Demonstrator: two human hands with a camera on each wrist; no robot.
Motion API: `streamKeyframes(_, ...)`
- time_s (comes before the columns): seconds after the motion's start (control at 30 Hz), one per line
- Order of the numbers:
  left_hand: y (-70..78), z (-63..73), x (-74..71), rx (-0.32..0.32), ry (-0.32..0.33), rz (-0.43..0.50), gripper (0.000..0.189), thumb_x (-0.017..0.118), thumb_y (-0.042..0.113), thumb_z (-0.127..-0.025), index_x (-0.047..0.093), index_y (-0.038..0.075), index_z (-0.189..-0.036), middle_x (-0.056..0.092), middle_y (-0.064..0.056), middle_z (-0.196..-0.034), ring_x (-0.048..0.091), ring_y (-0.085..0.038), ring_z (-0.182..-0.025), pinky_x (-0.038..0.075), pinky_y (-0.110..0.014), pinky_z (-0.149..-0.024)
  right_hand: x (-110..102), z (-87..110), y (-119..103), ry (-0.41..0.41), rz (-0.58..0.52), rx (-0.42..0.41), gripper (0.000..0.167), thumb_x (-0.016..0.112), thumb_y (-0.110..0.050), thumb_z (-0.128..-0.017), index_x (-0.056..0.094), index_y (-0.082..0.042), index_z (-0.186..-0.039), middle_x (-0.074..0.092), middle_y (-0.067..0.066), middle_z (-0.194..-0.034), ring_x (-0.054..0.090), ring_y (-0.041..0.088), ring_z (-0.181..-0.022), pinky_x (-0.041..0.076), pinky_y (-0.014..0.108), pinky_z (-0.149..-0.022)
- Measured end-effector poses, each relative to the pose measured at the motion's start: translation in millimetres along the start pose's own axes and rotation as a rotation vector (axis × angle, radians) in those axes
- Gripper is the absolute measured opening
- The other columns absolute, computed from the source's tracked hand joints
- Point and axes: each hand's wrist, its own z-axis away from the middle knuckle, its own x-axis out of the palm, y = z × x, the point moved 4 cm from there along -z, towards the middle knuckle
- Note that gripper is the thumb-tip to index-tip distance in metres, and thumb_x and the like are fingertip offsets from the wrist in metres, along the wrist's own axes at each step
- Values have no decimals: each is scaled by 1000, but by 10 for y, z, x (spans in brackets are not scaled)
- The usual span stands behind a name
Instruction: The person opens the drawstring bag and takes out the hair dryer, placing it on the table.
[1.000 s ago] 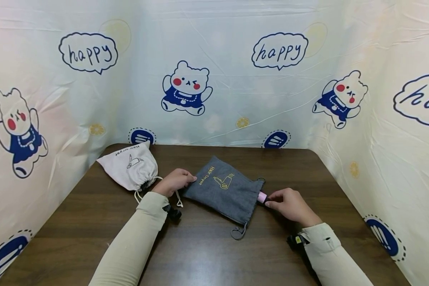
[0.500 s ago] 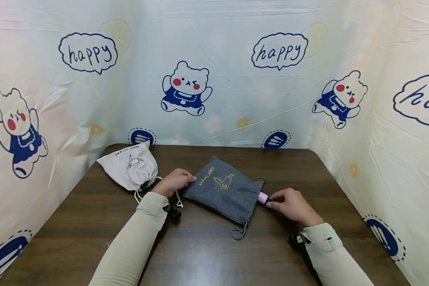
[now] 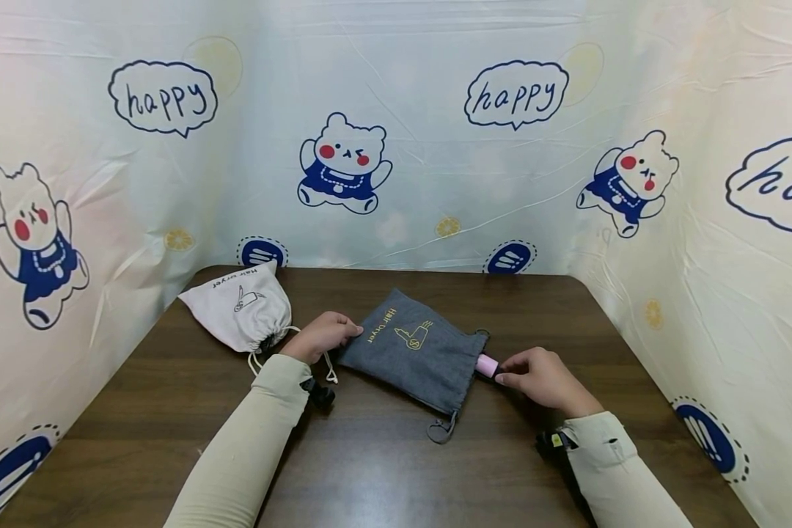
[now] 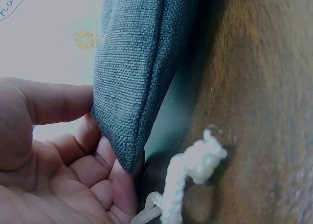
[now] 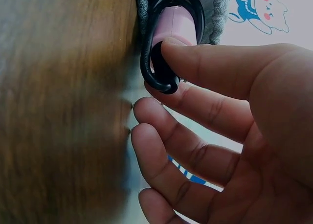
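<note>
A grey drawstring bag [image 3: 414, 350] printed "Hair Dryer" lies on the table. My left hand [image 3: 323, 334] pinches its closed left corner; in the left wrist view, the thumb [image 4: 63, 100] presses one side of the cloth. From the bag's mouth at the right, the pink handle [image 3: 487, 365] of what looks like a hair dryer sticks out; the rest is hidden inside. Thumb and forefinger of my right hand [image 3: 546, 380] pinch its black end. A black cord [image 5: 145, 62] loops around the handle in the right wrist view. The other right fingers are loosely bent, away from it.
A white drawstring bag [image 3: 244, 308], also printed "Hair Dryer", lies at the back left beside my left wrist. Its white cord [image 4: 183, 168] trails near that hand. Grey drawstring loops [image 3: 441, 430] hang from the grey bag's mouth. Printed curtains [image 3: 396, 147] surround the brown table [image 3: 369, 469].
My right hand has moved slightly to the right, and a little more of the pink handle shows outside the grey bag. The left hand and both bags have stayed in place.
</note>
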Motion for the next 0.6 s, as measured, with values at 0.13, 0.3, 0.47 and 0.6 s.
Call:
streamKeyframes(0.13, 8, 1, -4, 0, 0, 3, 24, 62, 23, -104, 71, 6, -90, 62, -5, -98, 54, -20, -86, 44, -37, -77, -15, 4, -2, -6, 0, 4, 22, 80, -33, -91, 81, -17, -106, 77, 0, -103, 62, 14, -84, 54, 35, -75)
streamKeyframes(0.3, 14, 12, -7, -7, -5, 5, 24, 62, 23, -104, 71, 5, -91, 62, -5, -98, 54, -21, -86, 44, -37, -77, -23, 4, 10, -18, 0, 12, 21, 80, -33, -91, 81, -17, -105, 76, 0, -102, 60, 16, -82, 52, 34, -74)
streamKeyframes(0.47, 20, 27, -2, -12, -8, 2, 24, 61, 23, -104, 71, 6, -91, 63, -6, -100, 55, -21, -87, 45, -36, -78, -26, 13, 17, -25, -10, 5, 20, 80, -32, -91, 81, -17, -104, 76, -1, -99, 60, 16, -81, 51, 33, -72)
streamKeyframes(0.6, 22, 29, 3, -13, -9, 2, 24, 61, 23, -104, 70, 6, -90, 63, -6, -101, 56, -21, -88, 45, -36, -79, -30, 24, 24, -27, -10, -2, 21, 80, -32, -91, 81, -17, -104, 76, -1, -99, 60, 15, -81, 51, 33, -71)
